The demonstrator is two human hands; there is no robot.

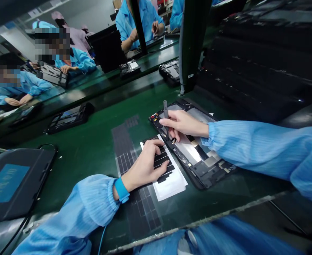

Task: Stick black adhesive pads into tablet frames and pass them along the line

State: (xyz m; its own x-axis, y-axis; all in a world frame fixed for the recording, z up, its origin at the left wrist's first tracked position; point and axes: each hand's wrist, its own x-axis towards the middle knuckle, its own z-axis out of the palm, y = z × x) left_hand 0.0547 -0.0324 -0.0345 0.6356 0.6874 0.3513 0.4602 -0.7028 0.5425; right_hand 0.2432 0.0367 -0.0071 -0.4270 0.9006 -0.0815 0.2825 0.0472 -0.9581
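My right hand (181, 124) grips grey tweezers (166, 109), their top end rising above the fingers. Its fingertips are over the left part of an opened tablet-like device (209, 173), whose circuit boards and silvery plates show. To the left, my left hand (148, 163) lies with fingers apart on white backing sheets (169, 189) bearing black adhesive strips (162, 161). A blue band (122, 189) circles the left wrist. Under and beside that hand, translucent sheets of dark strips (145, 209) lie on the green bench. My right palm hides part of the device.
A dark stack of device panels (256, 71) stands at the right. A black case with a blue label (9, 182) is at the left. Another opened device (69, 117) sits farther back. A dark upright post (194, 46) rises behind my work; co-workers in blue sit across the line.
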